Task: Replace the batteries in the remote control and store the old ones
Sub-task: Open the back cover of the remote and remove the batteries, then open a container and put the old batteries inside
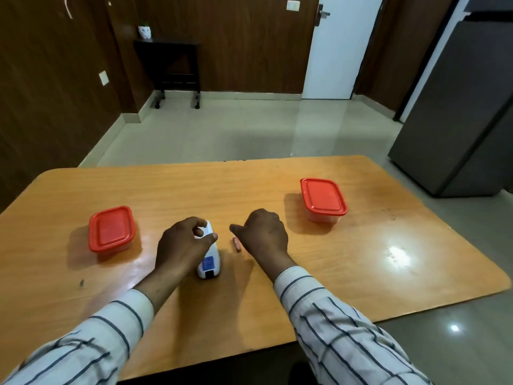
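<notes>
On desk (pixel 361 273), orange wood-grain top, rounded corners, glare patch toward the right side:

Item 1. Remote control (pixel 210 259), white, lying lengthwise at the centre of the desk, near end bearing a blue label and a dark mark. Its far end is covered by the left hand (pixel 181 245), whose grip is clamped on the remote control, thumb on the right edge, fingers curled over the top.

Item 2. Battery (pixel 236 243), small, reddish-orange, lying flat on the desk just right of the remote control and apart from it. It sits just beside the heel of the right hand (pixel 263 234).

Item 3. Right hand, palm down, knuckles up, one finger extended toward the remote control, remaining fingers curled under. Whether the grip holds anything cannot be told; the underside is hidden.

Item 4. Left container (pixel 111 229), clear tub with red lid on, well left of the left hand.

Item 5. Right container (pixel 323 200), same type, red lid on, farther back and well right of the right hand.

Item 6. Sleeves (pixel 347 337), white with dark stripes, both forearms entering from the near edge.

Beyond the desk: pale tiled floor (pixel 222 126), dark wood-panelled walls, white door (pixel 338 51), small black side table (pixel 172 68) on castors with a white pot on it, grey refrigerator (pixel 460 120) at right.
</notes>
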